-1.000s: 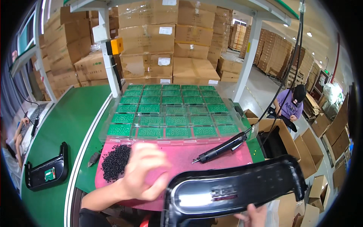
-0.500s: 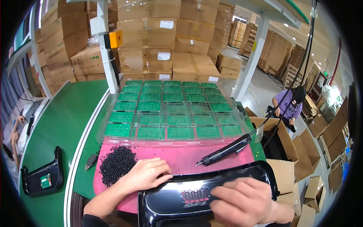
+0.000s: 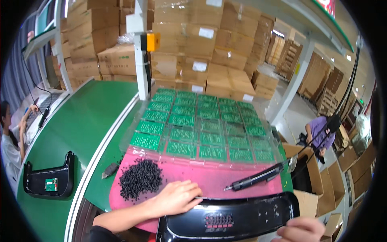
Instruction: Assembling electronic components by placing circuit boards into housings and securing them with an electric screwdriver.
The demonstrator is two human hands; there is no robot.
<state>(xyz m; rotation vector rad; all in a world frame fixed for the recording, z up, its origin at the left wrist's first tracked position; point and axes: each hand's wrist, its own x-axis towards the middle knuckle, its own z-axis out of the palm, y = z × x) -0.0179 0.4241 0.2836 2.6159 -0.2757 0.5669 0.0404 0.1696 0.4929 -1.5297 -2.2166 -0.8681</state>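
A glossy black plastic housing [image 3: 250, 215], long and curved, lies in front of me on a pink mat [image 3: 189, 173]. A small group of cut-out slots with pink showing through sits near its middle. My left hand [image 3: 179, 197] is on its far rim, fingers curled over the edge. My right hand [image 3: 301, 230] is by the housing's near right corner, slightly blurred, its fingertips bent and partly hidden; whether it holds anything I cannot make out. Left of the housing, a heap of tiny black parts [image 3: 141, 179] is piled up. A black electric screwdriver [image 3: 258, 177] lies beyond the housing.
Clear trays of green circuit boards [image 3: 211, 139] cover the back of the bench. A similar black housing [image 3: 50, 177] with a small board sits on the green belt [image 3: 94, 117] at left. Open cartons [image 3: 314, 161] stand at right. Two other people are farther off.
My right hand has moved from over the slots to the housing's right end, uncovering them. My left hand stays on the far rim. The whole view has shifted.
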